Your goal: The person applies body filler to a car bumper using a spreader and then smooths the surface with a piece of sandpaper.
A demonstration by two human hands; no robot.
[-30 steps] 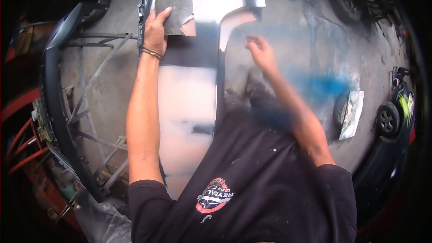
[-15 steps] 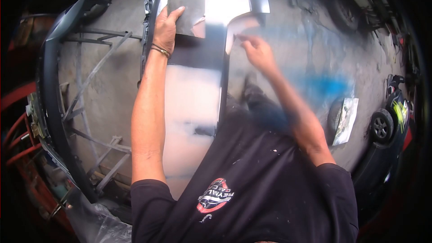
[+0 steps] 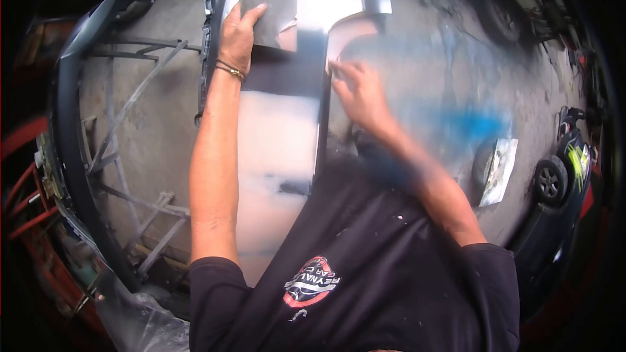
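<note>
My left hand (image 3: 236,40) grips a dark grey, flat sheet (image 3: 270,10) by its left edge, thumb on top. The sheet looks like sandpaper, and its lower right corner has a pale, uneven patch. It lies over or just above a long car body panel (image 3: 277,130) with white, pinkish and dark areas. My right hand (image 3: 360,94) is at the panel's right edge, below a curved cutout. Its fingertips are pinched together near that edge; whatever they hold, if anything, is too blurred to make out.
A dark bumper (image 3: 68,124) stands at the left beside a grey metal stand (image 3: 117,104). Clear plastic sheeting (image 3: 147,322) lies at lower left. Blue paint marks the concrete floor (image 3: 424,72). On the right are a paint-marked board (image 3: 499,173) and a wheel (image 3: 551,180).
My right hand has moved left and slightly down, up to the panel's edge, with its fingertips closer to it. My left hand and the sheet have barely shifted.
</note>
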